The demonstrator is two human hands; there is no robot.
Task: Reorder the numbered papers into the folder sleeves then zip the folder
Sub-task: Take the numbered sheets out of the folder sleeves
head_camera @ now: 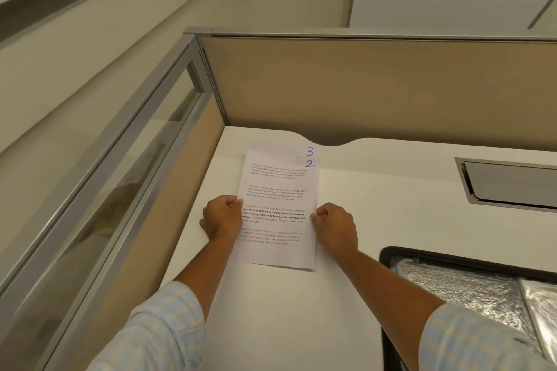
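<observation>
Our left hand [223,217] grips the left edge of the papers [277,190] on the worktop [376,190]; our right hand [334,227] pinches their right edge. In blue handwriting we read "2" on the front sheet, "3" on the one behind. Right of the papers lies the open folder [452,283].

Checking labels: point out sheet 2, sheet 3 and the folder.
sheet 2 [280,202], head view, middle of printed page.
sheet 3 [280,150], head view, strip showing above sheet 2.
folder [482,267], head view, black top rim.
</observation>
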